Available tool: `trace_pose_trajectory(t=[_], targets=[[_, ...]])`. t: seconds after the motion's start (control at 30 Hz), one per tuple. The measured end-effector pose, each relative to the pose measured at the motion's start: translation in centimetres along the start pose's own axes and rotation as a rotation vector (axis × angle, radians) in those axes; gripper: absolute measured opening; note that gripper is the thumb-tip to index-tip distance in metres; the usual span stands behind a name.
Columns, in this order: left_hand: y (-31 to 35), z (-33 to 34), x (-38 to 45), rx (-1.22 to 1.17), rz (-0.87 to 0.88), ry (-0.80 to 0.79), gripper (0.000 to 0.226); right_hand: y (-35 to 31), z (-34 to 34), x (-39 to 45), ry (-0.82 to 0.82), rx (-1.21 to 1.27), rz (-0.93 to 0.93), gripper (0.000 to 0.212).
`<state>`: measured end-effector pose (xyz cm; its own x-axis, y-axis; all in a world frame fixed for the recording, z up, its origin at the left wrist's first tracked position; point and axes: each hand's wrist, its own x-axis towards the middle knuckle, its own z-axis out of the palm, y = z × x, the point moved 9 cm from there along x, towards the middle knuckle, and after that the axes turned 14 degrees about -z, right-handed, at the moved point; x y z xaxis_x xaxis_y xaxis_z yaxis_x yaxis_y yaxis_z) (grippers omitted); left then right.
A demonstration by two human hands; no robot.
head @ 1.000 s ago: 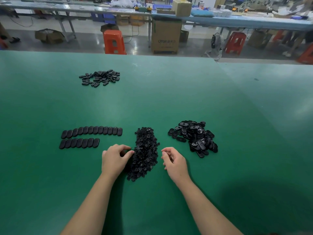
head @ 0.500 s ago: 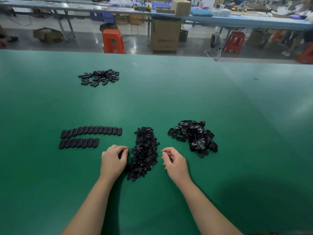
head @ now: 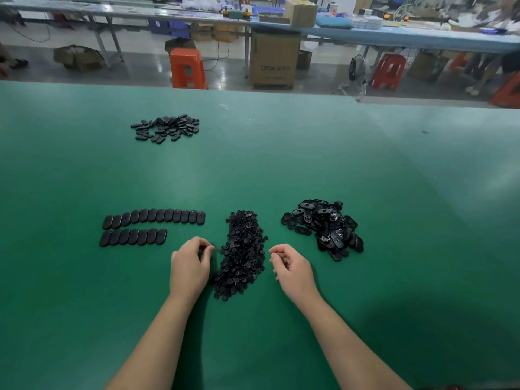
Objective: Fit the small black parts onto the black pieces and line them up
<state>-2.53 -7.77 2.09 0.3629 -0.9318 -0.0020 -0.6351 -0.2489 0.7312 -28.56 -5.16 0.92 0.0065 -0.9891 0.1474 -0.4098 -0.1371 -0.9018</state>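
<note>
Hands sit either side of the small parts (head: pixel 242 254), a long heap lying on the green table (head: pixel 281 153) between them. The left hand (head: pixel 190 266) has its fingers curled with thumb and fingertips drawn together just beside the heap; whether a part is pinched there cannot be told. The right hand (head: pixel 292 270) is loosely curled and seems to hold nothing. Unfitted pieces (head: pixel 323 228) are heaped to the right of the small parts; two rows (head: pixel 146 225) lie to the left, the nearer one shorter, and a further pile (head: pixel 166 128) lies well away.

Likely risks: a tiny part could slip from a fingertip pinch and vanish back into the heap, since black on black hides it. A wrist brushing the heap could scatter parts toward the rows. Setting a piece down carelessly could nudge its touching neighbours out of line.
</note>
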Motion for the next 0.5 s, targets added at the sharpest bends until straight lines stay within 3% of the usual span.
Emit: trace_pose_trajectory(t=[0.2, 0.37, 0.5], targets=[[-0.2, -0.1, 0.1, -0.034, -0.029, 0.017, 0.012, 0.1, -0.9, 2.1, -0.064, -0.245, -0.015, 0.011], [0.0, -0.1, 0.2, -0.026, -0.002, 0.024, 0.008, 0.7, -3.0, 3.9, -0.142, -0.6, 0.01, 0.049], [-0.2, 0.0, 0.3, -0.027, -0.003, 0.023, 0.004, 1.7, -3.7, 4.6, -0.217, -0.609, 0.071, 0.052]])
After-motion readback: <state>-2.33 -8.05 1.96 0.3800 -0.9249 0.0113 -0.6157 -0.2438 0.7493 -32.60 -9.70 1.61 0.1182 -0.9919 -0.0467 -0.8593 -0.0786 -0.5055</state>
